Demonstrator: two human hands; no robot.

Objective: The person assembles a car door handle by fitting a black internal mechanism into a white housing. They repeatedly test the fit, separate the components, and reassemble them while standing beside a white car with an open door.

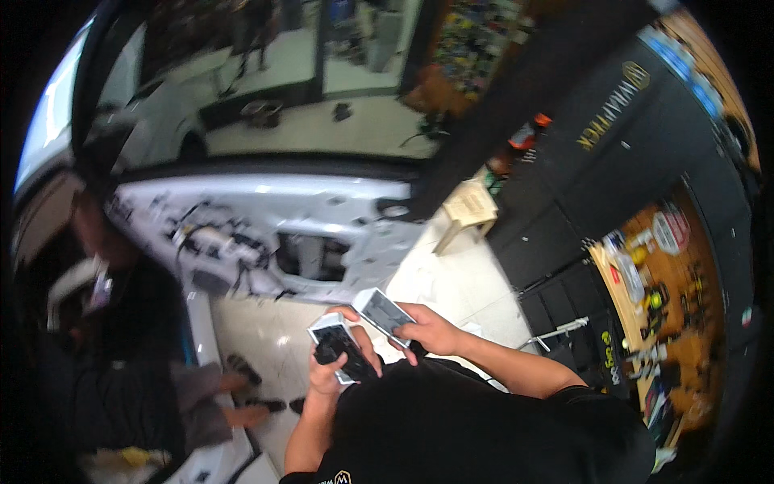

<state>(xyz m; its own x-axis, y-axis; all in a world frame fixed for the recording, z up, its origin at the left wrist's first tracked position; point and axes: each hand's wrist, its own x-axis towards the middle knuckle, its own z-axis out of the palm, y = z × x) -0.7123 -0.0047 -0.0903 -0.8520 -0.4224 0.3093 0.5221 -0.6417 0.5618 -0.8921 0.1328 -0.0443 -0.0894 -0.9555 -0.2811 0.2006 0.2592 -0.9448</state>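
Note:
My left hand (pixel 326 375) is closed around a small white box (pixel 324 328), its open side facing up. A black object (pixel 329 352) lies in the box beneath my thumb; its kind is too blurred to tell. Close beside it, my right hand (pixel 431 329) grips a flat white rectangular case (pixel 368 299) with a dark grey face, tilted, its thumb on the grey face. The two pieces nearly meet in front of my black shirt. A small black bit shows under my right fingers, too unclear to name.
Ahead stands an open car door (pixel 371 242) with its inner panel off and wiring bare. At left another person (pixel 121 387) sits low in the doorway. A small stool (pixel 470 206), black cabinets (pixel 564 194) and a wooden tool board (pixel 697 323) are on the right.

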